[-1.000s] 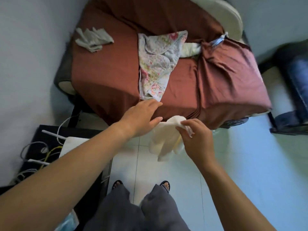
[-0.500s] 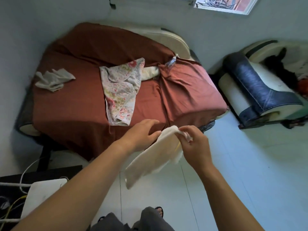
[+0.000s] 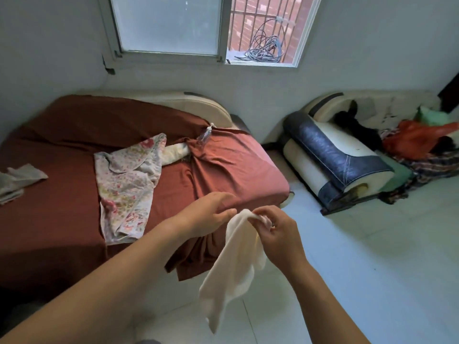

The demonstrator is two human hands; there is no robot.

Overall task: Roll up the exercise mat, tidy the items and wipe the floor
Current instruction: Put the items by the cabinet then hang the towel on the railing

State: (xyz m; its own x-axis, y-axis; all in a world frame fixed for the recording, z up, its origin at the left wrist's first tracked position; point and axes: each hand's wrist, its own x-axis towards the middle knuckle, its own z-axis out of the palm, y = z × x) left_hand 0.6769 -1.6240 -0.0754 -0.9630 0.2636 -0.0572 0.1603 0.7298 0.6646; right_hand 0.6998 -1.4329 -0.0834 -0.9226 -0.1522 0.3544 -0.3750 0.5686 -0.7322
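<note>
Pale tiled floor (image 3: 372,269), a bed (image 3: 62,219) under a dark red sheet.
My right hand (image 3: 275,234) pinches the top of a white cloth (image 3: 233,269) between curled fingers and thumb; the cloth hangs loose over the floor, just off the bed's corner. My left hand (image 3: 206,214) is flat, fingers straight, just beside the cloth's top and gripping nothing. A flowered garment (image 3: 126,189) lies spread on the bed.

I see a garment (image 3: 126,192) lying mid-bed (image 3: 62,145), a rag (image 3: 17,181) at its left edge, what may be a bottle (image 3: 205,135) behind, and an armchair (image 3: 332,155) on the floor (image 3: 372,269) to the right.
</note>
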